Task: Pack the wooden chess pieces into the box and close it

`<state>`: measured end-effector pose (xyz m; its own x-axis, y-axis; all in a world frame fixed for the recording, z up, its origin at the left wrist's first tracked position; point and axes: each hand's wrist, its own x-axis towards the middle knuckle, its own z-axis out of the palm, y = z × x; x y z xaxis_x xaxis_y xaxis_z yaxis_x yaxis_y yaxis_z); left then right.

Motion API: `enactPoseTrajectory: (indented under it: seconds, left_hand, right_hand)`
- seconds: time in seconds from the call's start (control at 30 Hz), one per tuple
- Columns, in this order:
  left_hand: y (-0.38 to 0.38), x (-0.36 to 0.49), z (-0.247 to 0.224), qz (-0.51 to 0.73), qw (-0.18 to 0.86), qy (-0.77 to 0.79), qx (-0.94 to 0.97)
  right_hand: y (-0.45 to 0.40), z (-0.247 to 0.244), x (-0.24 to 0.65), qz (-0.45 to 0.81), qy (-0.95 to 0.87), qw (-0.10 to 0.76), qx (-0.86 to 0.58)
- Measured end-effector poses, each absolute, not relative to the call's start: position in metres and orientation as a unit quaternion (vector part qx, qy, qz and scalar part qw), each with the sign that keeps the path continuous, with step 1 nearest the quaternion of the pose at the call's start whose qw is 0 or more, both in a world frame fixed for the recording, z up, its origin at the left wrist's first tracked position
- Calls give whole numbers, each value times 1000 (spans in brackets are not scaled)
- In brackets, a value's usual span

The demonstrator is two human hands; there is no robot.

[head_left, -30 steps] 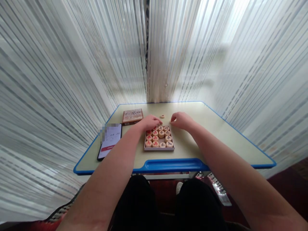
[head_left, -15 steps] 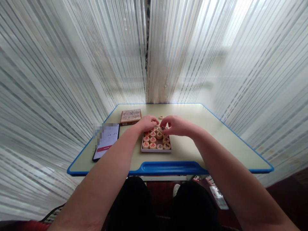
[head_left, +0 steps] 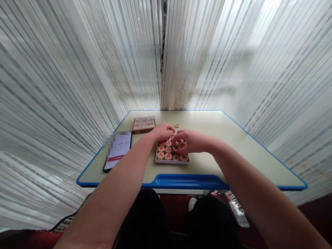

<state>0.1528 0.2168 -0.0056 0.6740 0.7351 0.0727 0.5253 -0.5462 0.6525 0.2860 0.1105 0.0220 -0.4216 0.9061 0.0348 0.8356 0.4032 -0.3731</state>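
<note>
A shallow box tray [head_left: 172, 162] on the table holds rows of round wooden xiangqi pieces [head_left: 168, 156] with red characters on the left and black on the right. My left hand [head_left: 164, 131] rests at the tray's far edge, fingers curled in against a pale xiangqi piece, which they partly hide. Over the tray's right half is my right hand [head_left: 191, 141], its thumb and fingers closed around a black-marked xiangqi piece [head_left: 175, 147] in the middle rows. Beyond the hands, one loose xiangqi piece [head_left: 177, 125] lies flat on the table.
A printed box lid [head_left: 144, 123] lies at the back left. Nearer on the left is a phone [head_left: 119, 152] showing a timer. The pale table [head_left: 233, 152] has a blue rim and a blue front groove [head_left: 190, 179]. Striped curtains [head_left: 181, 52] hang close behind it.
My right hand has come nearer and lower, from the tray's far right corner to its middle rows. My left hand stays at the far edge. The whole view has shifted slightly.
</note>
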Motion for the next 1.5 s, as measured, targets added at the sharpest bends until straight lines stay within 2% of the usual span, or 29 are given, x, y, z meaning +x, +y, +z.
enactPoseTrajectory:
  seconds: [0.63, 1.37, 1.5]
  left_hand:
    - [220, 153, -7, 167, 320, 358, 861]
    - [214, 154, -4, 162, 308, 365, 864]
    - [220, 154, -8, 160, 284, 357, 875]
  right_hand:
    - [113, 20, 281, 119, -828, 92, -540]
    - [110, 27, 279, 155, -847, 69, -504]
    - [110, 29, 280, 141, -842, 116, -507]
